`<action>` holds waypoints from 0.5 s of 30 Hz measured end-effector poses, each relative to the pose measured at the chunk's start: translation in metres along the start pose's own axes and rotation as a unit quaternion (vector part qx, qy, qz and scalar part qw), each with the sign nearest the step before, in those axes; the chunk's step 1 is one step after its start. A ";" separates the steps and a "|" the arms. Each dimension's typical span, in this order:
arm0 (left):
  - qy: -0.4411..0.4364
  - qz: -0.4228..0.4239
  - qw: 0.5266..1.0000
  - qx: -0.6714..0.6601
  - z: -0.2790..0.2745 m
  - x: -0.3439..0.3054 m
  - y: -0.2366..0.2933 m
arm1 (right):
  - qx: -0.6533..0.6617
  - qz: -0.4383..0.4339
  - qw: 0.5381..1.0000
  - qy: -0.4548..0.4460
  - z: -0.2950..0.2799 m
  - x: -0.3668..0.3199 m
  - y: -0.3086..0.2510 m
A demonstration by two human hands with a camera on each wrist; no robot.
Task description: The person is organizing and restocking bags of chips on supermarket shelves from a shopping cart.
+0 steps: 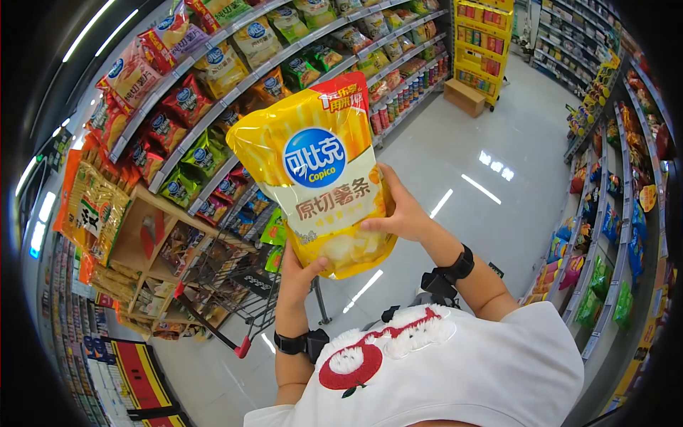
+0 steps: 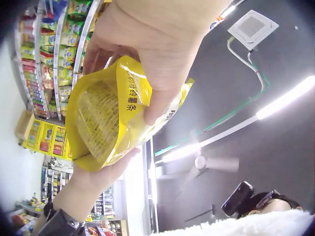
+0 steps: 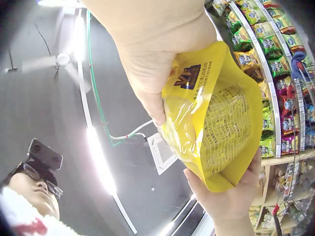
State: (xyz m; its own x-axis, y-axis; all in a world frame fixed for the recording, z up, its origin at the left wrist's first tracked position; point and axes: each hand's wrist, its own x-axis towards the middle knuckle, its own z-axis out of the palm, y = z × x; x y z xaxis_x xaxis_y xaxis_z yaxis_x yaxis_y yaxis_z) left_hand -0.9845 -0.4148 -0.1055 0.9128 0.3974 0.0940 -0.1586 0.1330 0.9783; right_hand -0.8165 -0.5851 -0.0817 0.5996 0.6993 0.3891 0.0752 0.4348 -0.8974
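A big yellow bag of potato fries [image 1: 331,199] with a round blue logo is held up in front of the chest, its printed face toward the head camera. My left hand [image 1: 295,274] grips its lower left corner, thumb over the front. On the lower right side, my right hand [image 1: 405,210] holds it with the thumb across the front and the other fingers hidden behind. The bag's bottom [image 2: 98,118], covered in small print, shows in the left wrist view. In the right wrist view, both hands are on opposite sides of the bag [image 3: 216,128].
Shelves of snack bags [image 1: 292,67] curve along the left and far side. A shopping cart [image 1: 242,285] with a red handle stands at the lower left, beside a wooden display rack [image 1: 139,235]. A yellow rack [image 1: 484,43] and cardboard box [image 1: 464,97] are farther off; more shelves [image 1: 605,235] line the right.
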 end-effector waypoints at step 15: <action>0.016 -0.052 0.998 -0.043 0.023 0.011 -0.027 | 0.011 0.055 0.998 0.001 -0.035 -0.002 0.016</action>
State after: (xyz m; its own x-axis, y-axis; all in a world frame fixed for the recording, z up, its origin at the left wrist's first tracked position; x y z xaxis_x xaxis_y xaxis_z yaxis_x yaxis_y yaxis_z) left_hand -0.9612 -0.4345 -0.1262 0.9140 0.4054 -0.0142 -0.0970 0.2525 0.9627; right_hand -0.7882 -0.5995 -0.1043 0.6048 0.7426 0.2876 -0.0083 0.3671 -0.9302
